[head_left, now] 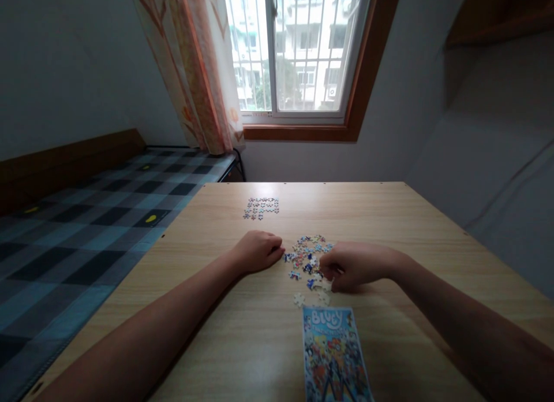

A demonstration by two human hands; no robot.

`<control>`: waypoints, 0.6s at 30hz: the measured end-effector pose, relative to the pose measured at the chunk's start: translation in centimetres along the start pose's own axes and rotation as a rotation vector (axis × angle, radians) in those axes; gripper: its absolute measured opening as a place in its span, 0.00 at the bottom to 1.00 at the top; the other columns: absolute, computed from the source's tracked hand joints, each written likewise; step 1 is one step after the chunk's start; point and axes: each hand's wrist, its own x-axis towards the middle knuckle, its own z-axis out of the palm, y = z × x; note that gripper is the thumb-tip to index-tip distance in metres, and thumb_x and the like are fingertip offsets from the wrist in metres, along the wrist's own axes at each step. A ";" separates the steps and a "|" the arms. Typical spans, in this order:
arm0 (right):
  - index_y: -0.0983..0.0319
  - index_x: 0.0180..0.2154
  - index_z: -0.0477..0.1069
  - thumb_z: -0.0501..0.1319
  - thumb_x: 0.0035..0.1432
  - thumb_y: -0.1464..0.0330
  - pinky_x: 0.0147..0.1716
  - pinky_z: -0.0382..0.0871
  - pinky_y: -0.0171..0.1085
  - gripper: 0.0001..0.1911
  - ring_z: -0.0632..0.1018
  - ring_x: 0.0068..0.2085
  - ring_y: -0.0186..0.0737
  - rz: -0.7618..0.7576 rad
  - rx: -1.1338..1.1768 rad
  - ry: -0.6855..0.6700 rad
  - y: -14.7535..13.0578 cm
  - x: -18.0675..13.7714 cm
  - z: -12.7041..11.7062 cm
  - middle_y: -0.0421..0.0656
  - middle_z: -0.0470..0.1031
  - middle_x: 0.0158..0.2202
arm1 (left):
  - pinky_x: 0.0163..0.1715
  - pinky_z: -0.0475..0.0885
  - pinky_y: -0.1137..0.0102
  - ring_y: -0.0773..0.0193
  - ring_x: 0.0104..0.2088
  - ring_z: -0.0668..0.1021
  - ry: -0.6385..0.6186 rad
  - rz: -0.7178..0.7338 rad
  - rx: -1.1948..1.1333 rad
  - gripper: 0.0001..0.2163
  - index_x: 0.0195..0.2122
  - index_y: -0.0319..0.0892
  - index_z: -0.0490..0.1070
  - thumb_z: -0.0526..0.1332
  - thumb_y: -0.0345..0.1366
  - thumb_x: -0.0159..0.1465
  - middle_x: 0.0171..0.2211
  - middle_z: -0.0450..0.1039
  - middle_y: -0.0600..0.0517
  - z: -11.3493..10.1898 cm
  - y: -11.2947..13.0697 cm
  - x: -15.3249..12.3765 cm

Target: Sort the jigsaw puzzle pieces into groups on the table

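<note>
A loose heap of small jigsaw puzzle pieces (309,249) lies mid-table, in blue, yellow and pale colours. My left hand (258,250) rests on the table at the heap's left edge, fingers curled closed; whether anything is inside them is hidden. Over the heap's right side is my right hand (355,264), its fingers bent down and closed among the pieces, with the fingertips partly hidden. A pale puzzle piece (299,299) lies apart at the near side. Farther back, a partly joined section of puzzle (269,202) lies flat, with gaps in it.
Near me on the wooden table (208,332) lies a "Bluey" puzzle picture box or sheet (333,356), just below the heap. A bed with a checked cover (108,200) stands along the left. Behind the table are a curtain (199,67) and a barred window (309,49).
</note>
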 end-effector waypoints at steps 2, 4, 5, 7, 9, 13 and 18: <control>0.61 0.35 0.75 0.66 0.52 0.73 0.26 0.56 0.32 0.06 0.69 0.28 0.31 0.006 -0.006 0.032 0.1 0.0 -0.2 0.37 0.73 0.29 | 0.27 0.61 0.69 0.63 0.26 0.75 0.002 0.006 0.011 0.16 0.26 0.42 0.70 0.53 0.42 0.69 0.26 0.76 0.50 0.1 -0.1 0.0; 0.60 0.39 0.76 0.64 0.55 0.72 0.27 0.58 0.32 0.08 0.71 0.29 0.32 -0.001 -0.012 0.063 0.2 0.0 -0.3 0.38 0.75 0.31 | 0.26 0.61 0.69 0.63 0.26 0.75 0.008 0.009 0.020 0.16 0.26 0.42 0.70 0.53 0.42 0.69 0.26 0.75 0.50 0.2 -0.1 0.0; 0.60 0.41 0.77 0.63 0.57 0.71 0.28 0.59 0.32 0.09 0.72 0.30 0.32 -0.008 -0.014 0.077 0.2 0.1 -0.2 0.39 0.76 0.31 | 0.26 0.62 0.69 0.63 0.26 0.75 0.014 0.011 0.020 0.16 0.26 0.42 0.70 0.53 0.42 0.69 0.26 0.75 0.51 0.2 -0.1 0.0; 0.59 0.44 0.77 0.63 0.58 0.71 0.30 0.60 0.33 0.11 0.73 0.31 0.33 -0.027 -0.018 0.097 0.2 0.3 0.1 0.40 0.77 0.33 | 0.26 0.62 0.69 0.64 0.26 0.75 0.025 0.016 0.017 0.16 0.26 0.43 0.70 0.53 0.42 0.69 0.26 0.75 0.51 0.2 -0.1 0.0; 0.58 0.47 0.78 0.64 0.58 0.71 0.31 0.61 0.33 0.14 0.74 0.32 0.34 -0.044 -0.038 0.118 0.1 0.6 0.4 0.40 0.78 0.34 | 0.26 0.62 0.69 0.64 0.26 0.75 0.028 0.015 0.014 0.16 0.26 0.43 0.70 0.54 0.42 0.69 0.26 0.75 0.51 0.2 -0.1 0.0; 0.57 0.46 0.79 0.65 0.57 0.70 0.32 0.61 0.34 0.14 0.74 0.32 0.35 -0.062 -0.098 0.136 -0.1 0.9 1.1 0.40 0.79 0.34 | 0.26 0.61 0.70 0.64 0.25 0.75 0.037 0.010 0.005 0.16 0.26 0.42 0.70 0.54 0.42 0.69 0.25 0.75 0.51 0.3 -0.1 0.0; 0.58 0.39 0.80 0.65 0.56 0.70 0.32 0.61 0.34 0.08 0.74 0.32 0.35 -0.053 -0.104 0.146 -0.1 1.1 1.3 0.40 0.79 0.33 | 0.26 0.60 0.69 0.64 0.25 0.74 0.048 0.015 -0.005 0.16 0.25 0.42 0.69 0.54 0.41 0.69 0.25 0.75 0.51 0.3 -0.1 0.0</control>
